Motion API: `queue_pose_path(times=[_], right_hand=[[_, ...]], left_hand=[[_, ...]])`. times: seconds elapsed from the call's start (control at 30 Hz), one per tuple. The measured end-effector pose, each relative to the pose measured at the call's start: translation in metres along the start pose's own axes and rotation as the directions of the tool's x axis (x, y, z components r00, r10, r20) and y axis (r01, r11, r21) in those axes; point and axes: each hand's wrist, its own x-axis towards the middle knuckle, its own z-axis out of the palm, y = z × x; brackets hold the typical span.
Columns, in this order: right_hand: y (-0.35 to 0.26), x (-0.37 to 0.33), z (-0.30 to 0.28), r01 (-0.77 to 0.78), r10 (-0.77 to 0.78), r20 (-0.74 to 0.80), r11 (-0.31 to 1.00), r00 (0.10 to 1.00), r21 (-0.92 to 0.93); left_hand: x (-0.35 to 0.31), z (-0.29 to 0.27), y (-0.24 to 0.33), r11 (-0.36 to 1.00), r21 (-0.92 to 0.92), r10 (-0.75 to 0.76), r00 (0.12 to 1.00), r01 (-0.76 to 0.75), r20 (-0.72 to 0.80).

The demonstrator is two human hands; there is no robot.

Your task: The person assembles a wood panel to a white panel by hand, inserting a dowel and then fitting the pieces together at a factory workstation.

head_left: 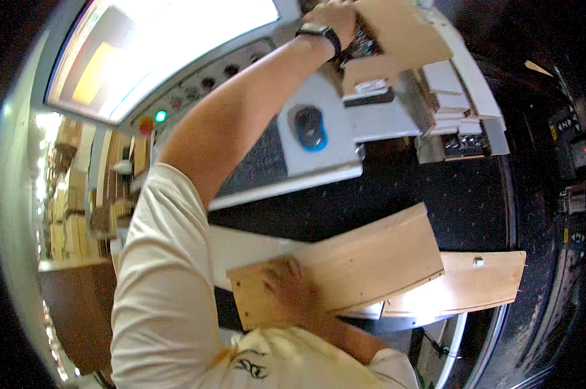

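Both hands are busy. My left hand point(328, 19), with a dark watch on the wrist, reaches up and grips a small wooden board point(403, 29) above the grey machine console point(383, 120). My right hand point(293, 288) lies spread on a larger wooden panel point(364, 266), pressing it down near its lower left corner; whether the fingers curl round the edge I can't tell, as it's blurred. Another panel point(481, 279) lies beneath it, sticking out to the right. A blue mouse point(309, 126) sits on the console beside a keyboard point(260, 162). I judge the work midway: one board raised, two panels waiting below.
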Motion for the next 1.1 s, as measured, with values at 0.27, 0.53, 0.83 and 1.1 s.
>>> queue_pose_path(times=[0.27,0.53,0.83,1.1], right_hand=[[0.007,0.014,0.037,-0.037,0.056,0.117,0.987,0.992,-0.159],[-0.046,0.091,0.084,0.086,0.020,0.318,0.944,0.948,-0.317],[-0.032,0.088,0.119,0.173,0.086,0.379,0.782,0.921,-0.598],[-0.093,0.076,0.065,0.101,0.033,0.205,0.785,0.978,-0.611]], left_hand=[[-0.292,-0.239,-0.006,0.697,-0.686,-0.188,0.976,0.210,0.108],[-0.678,-0.318,-0.025,-0.170,-0.580,-0.836,0.195,0.797,0.513],[-0.745,-0.263,0.037,-0.587,-0.680,-0.715,0.113,0.439,0.690],[-0.708,-0.291,0.004,-0.711,-0.664,-0.593,0.310,0.232,0.743]])
